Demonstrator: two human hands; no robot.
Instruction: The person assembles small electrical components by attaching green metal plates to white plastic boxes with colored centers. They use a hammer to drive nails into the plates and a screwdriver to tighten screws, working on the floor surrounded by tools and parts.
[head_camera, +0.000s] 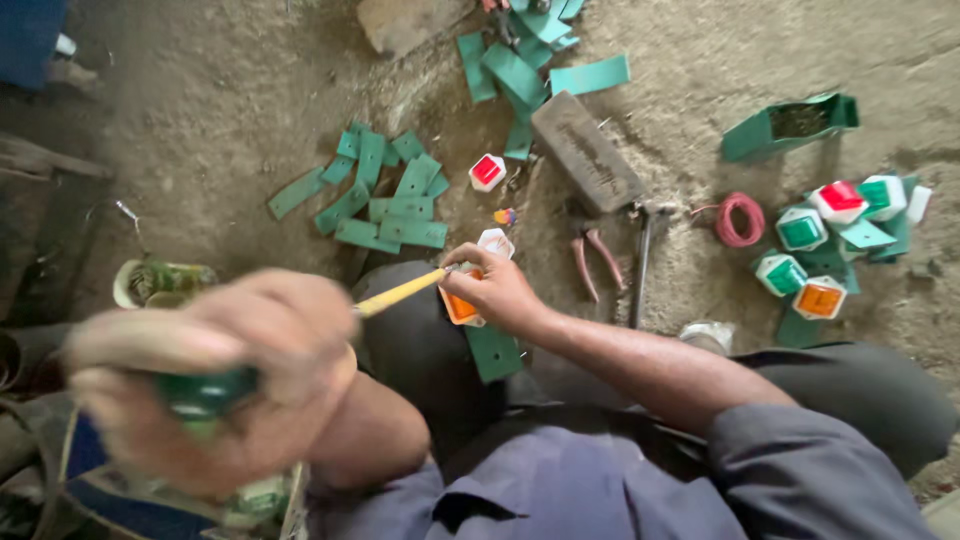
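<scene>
My left hand (215, 375) grips a green-handled tool (205, 392); my right hand (497, 288) pinches an orange reflector (460, 306) on my knee. I'd steady it; plates (385, 195) lie at eleven o'clock.

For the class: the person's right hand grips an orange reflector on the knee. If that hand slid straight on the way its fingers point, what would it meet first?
The right hand points up-left. Probably the white-rimmed square reflector just beyond its fingertips, though depth is unclear.

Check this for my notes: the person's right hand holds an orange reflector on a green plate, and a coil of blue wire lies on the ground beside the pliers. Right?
Not quite. In the head view the coil of wire is red, not blue. The right hand does hold the orange reflector on its green plate, near the pliers.
</scene>
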